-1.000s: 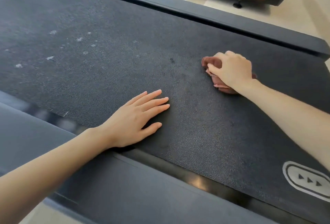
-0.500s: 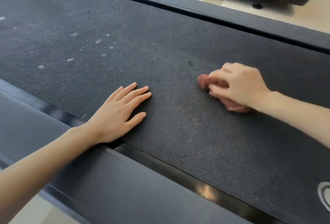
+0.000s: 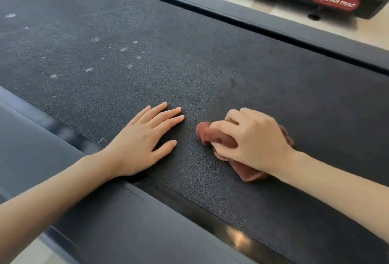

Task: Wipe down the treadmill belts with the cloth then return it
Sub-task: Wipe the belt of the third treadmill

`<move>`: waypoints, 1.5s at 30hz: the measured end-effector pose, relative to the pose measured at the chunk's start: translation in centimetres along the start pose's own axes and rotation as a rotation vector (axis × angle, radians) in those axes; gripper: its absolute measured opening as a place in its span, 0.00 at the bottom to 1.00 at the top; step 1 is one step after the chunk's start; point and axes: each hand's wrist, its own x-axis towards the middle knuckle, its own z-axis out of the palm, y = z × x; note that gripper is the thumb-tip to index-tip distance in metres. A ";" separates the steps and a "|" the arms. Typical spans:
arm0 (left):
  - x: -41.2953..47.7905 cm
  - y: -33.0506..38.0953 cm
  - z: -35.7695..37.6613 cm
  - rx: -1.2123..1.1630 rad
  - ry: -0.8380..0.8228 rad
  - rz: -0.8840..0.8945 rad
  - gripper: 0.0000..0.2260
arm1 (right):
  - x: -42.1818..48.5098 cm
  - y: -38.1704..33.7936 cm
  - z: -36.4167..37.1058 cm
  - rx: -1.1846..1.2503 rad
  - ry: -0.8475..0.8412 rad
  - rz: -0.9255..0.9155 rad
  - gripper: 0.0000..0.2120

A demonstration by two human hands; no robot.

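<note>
A wide black textured treadmill belt (image 3: 210, 53) fills most of the view. My right hand (image 3: 250, 139) grips a bunched reddish-brown cloth (image 3: 212, 134) and presses it onto the belt near its near edge. Part of the cloth sticks out below my wrist. My left hand (image 3: 145, 139) lies flat on the belt with straight fingers, just left of the cloth, its heel at the belt's edge. Several pale dusty specks (image 3: 124, 50) mark the belt to the upper left.
A dark side rail (image 3: 117, 217) runs along the near edge of the belt and another rail (image 3: 273, 25) along the far edge. A second treadmill with a red STAR TRAC badge (image 3: 336, 1) stands beyond, on a pale floor (image 3: 261, 5).
My right hand has dragged the cloth across the belt toward me and closer to my left hand. My left hand has stayed flat on the belt; the view has shifted.
</note>
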 end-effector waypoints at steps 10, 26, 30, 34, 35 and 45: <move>0.2 0.1 0.2 0.001 0.028 -0.028 0.32 | 8.5 10.4 2.7 -0.215 -0.027 0.574 0.23; -0.1 0.2 0.3 0.052 0.027 -0.015 0.30 | 5.2 3.9 1.8 -0.179 -0.043 0.296 0.20; 0.0 -0.1 0.4 0.032 0.033 0.012 0.28 | 0.2 -1.3 -1.3 -0.082 -0.108 0.191 0.28; 0.2 -1.0 0.3 0.041 -0.004 0.044 0.27 | -3.3 -1.1 -4.3 0.118 -0.166 0.023 0.32; 0.2 -1.2 0.2 0.034 -0.007 0.051 0.27 | -3.7 -0.6 -4.7 0.136 -0.164 -0.069 0.31; 0.1 -1.0 0.7 0.016 0.044 0.043 0.29 | -1.0 -0.8 -0.4 0.272 0.064 -0.089 0.15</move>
